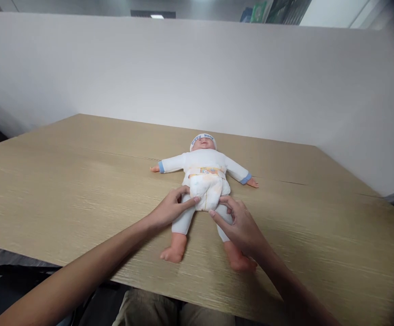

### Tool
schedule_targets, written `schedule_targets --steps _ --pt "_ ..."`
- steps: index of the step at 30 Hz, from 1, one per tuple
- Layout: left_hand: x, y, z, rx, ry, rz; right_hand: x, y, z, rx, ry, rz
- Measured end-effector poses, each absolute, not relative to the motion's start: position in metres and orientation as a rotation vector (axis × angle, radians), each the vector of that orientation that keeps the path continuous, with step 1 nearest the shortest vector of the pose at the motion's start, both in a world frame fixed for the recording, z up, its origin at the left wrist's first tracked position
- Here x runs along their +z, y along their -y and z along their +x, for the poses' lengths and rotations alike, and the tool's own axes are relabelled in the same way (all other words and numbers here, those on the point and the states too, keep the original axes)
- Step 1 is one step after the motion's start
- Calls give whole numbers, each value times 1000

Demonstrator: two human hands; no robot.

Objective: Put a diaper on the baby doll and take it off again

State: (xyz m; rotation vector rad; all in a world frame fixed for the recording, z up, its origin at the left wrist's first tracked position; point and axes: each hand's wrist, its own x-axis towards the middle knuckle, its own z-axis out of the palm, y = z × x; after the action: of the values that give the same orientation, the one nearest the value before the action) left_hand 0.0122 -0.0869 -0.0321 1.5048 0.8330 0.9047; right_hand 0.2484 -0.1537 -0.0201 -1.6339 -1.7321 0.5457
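A baby doll (200, 158) lies on its back, its head away from me and its legs towards me. It wears a white outfit with blue cuffs and a lettered white headband (203, 139). Around its hips, over the clothes, sits a white diaper (206, 192) with a coloured print at the waist. My left hand (171, 206) has its fingers curled at the diaper's left leg edge, the thumb on the front. At the right leg edge, the bent fingers and thumb of my right hand (239, 224) hold the diaper near the crotch.
The doll lies on a wood-grain table (81, 181), whose front edge runs close to my lap. A pale partition (183, 72) rises behind the table. Dark chair parts (10, 290) show at the lower left.
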Motion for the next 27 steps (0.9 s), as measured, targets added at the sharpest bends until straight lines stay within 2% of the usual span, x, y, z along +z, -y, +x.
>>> schedule_targets --steps 9,17,22,27 --pt "-32 78 5 810 -777 1324 -12 147 253 679 1427 -1661" --pt "-28 82 5 831 -915 1632 -5 149 253 569 1626 -1694" --pt "-27 77 3 796 -807 1562 -16 148 244 560 1702 -1567" --pt "-28 74 3 821 -786 1363 -23 148 243 842 1519 -1543"
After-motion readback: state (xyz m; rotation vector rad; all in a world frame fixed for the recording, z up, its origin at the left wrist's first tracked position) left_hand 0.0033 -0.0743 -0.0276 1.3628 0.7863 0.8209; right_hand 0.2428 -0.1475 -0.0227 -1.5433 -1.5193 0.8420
